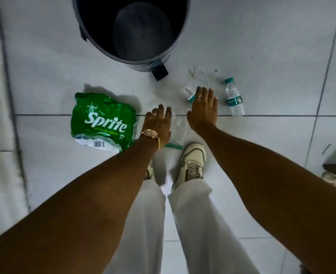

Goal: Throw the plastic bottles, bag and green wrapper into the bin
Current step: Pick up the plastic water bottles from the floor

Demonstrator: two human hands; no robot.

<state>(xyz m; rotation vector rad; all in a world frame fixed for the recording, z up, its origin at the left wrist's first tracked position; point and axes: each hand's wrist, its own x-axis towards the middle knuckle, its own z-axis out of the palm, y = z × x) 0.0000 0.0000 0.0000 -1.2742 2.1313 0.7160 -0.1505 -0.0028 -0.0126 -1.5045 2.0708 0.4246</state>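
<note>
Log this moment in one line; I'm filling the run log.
left hand: open, over clear bag | right hand: open, near crushed bottle | bin: empty | green wrapper: on floor

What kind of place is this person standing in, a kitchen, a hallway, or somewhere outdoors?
Probably indoors, though which room is unclear. The pale tiled floor with dark grout lines and an open, empty pedal bin point to a home or office interior. Nothing like a counter or sink shows to confirm a kitchen.

We see bare arms, a gold wristwatch (151, 135) on the left wrist, rings on both hands, loose white trousers (200, 224) and cream lace-up sneakers (192, 163).
</note>
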